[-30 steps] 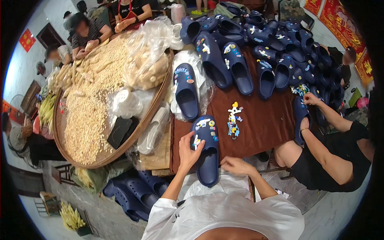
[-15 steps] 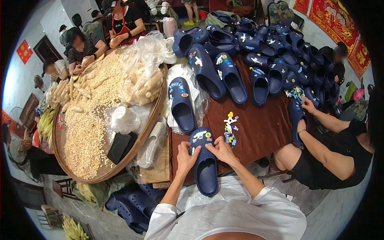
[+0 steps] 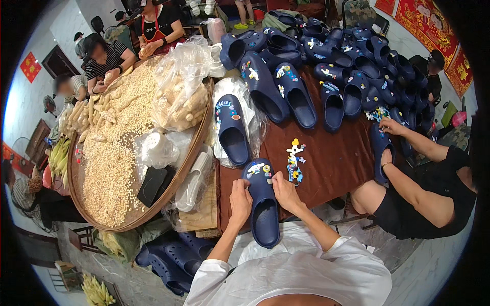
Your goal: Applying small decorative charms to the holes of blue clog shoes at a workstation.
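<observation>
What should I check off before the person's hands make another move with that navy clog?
1. Held clog gripped on both sides: ok, left hand and right hand at opposite edges.
2. Clog pointing steadily one way: ok, toe away from the wearer.
3. Toe charms in place: ok, several show; how firmly they sit, cannot tell.
4. Loose charms nearby: ok, on the brown cloth, just beyond the right hand.
5. A hand free: not ok, both are on the clog.
6. Co-worker's hand out of the way: ok, well to the right.
</observation>
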Motion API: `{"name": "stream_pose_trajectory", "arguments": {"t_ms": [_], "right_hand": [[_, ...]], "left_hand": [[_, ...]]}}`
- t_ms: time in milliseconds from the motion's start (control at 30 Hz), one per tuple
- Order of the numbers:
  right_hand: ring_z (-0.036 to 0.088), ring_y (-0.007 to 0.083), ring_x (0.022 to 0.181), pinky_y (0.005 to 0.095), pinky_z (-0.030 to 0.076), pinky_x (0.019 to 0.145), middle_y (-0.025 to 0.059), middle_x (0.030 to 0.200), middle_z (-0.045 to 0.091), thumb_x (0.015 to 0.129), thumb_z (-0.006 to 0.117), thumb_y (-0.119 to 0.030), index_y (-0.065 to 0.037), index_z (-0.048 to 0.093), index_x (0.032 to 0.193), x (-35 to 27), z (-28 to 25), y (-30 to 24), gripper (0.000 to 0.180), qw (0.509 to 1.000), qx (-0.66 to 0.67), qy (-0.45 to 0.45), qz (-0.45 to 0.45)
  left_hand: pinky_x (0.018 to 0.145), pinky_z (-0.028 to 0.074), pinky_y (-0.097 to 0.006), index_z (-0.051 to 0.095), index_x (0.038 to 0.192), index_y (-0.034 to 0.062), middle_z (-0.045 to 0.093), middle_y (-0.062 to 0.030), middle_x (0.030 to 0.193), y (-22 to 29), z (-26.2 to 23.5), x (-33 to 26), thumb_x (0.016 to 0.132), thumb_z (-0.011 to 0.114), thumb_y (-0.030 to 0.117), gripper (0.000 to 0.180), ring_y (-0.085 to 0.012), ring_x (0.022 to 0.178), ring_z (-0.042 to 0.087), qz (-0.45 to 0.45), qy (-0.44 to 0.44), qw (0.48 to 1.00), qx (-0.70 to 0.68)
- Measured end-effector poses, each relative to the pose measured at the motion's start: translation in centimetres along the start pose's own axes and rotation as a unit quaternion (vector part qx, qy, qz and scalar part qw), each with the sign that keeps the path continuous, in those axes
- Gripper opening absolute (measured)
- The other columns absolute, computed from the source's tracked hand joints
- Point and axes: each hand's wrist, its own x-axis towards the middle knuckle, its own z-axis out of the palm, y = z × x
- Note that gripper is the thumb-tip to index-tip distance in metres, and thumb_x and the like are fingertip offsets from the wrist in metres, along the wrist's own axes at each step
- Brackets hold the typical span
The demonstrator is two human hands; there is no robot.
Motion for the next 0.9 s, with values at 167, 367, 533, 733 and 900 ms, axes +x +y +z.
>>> {"name": "stream_pose_trajectory", "arguments": {"t_ms": [167, 367, 533, 733, 900], "right_hand": [[0.065, 0.0452, 0.082, 0.052, 0.05, 0.067, 0.0234, 0.083, 0.063, 0.105, 0.044, -0.015, -0.004, 0.042, 0.107, -0.4, 0.8, 0.6, 0.012, 0.997, 0.025, 0.061, -0.03], [0.064, 0.0449, 0.082, 0.0522, 0.049, 0.067, 0.0237, 0.083, 0.062, 0.105, 0.044, -0.016, -0.002, 0.045, 0.103, -0.5, 1.3, 1.7, 0.014, 0.995, 0.07, 0.067, 0.008], [0.064, 0.0451, 0.076, 0.0544, 0.047, 0.063, 0.0214, 0.082, 0.064, 0.099, 0.058, -0.036, -0.005, 0.052, 0.096, 1.2, -0.5, 4.7, 0.032, 0.99, -0.088, 0.105, 0.036], [0.064, 0.0411, 0.079, 0.0505, 0.051, 0.066, 0.02, 0.101, 0.059, 0.096, 0.064, -0.033, -0.003, 0.052, 0.104, 1.9, -2.8, 5.2, 0.034, 0.976, -0.154, 0.147, 0.047], [0.062, 0.0184, 0.081, 0.032, 0.053, 0.068, 0.0118, 0.109, 0.056, 0.092, 0.067, -0.011, -0.005, 0.057, 0.122, 0.4, -3.4, 0.9, 0.032, 0.988, 0.141, -0.037, 0.051]], "left_hand": [[0.077, 0.049, -0.044, 0.058, 0.096, 0.0001, 0.059, -0.0173, 0.091, -2.9, 0.2, -0.8, 0.085, 0.047, -0.009, 0.018, -0.0377, 0.085, 0.061, -0.02, 0.053, 0.997, -0.057], [0.072, 0.049, -0.042, 0.06, 0.094, 0.0018, 0.058, -0.0144, 0.083, -0.5, 0.4, -0.3, 0.094, 0.055, 0.006, 0.007, -0.0319, 0.078, 0.062, -0.112, 0.088, 0.981, -0.13], [0.065, 0.048, -0.037, 0.061, 0.092, 0.0043, 0.054, -0.0077, 0.073, -0.3, 0.1, -0.1, 0.086, 0.073, 0.017, 0.019, -0.0227, 0.066, 0.057, -0.064, 0.026, 0.996, -0.056], [0.06, 0.047, -0.034, 0.06, 0.084, 0.0036, 0.056, -0.0068, 0.073, 0.1, -0.1, 0.8, 0.082, 0.074, 0.014, 0.018, -0.0193, 0.063, 0.055, -0.077, 0.001, 0.997, -0.032], [0.056, 0.045, -0.03, 0.06, 0.086, 0.0025, 0.055, -0.0046, 0.07, 2.1, 0.1, 2.5, 0.08, 0.077, 0.015, 0.022, -0.014, 0.06, 0.052, -0.091, -0.033, 0.991, -0.095]]}}
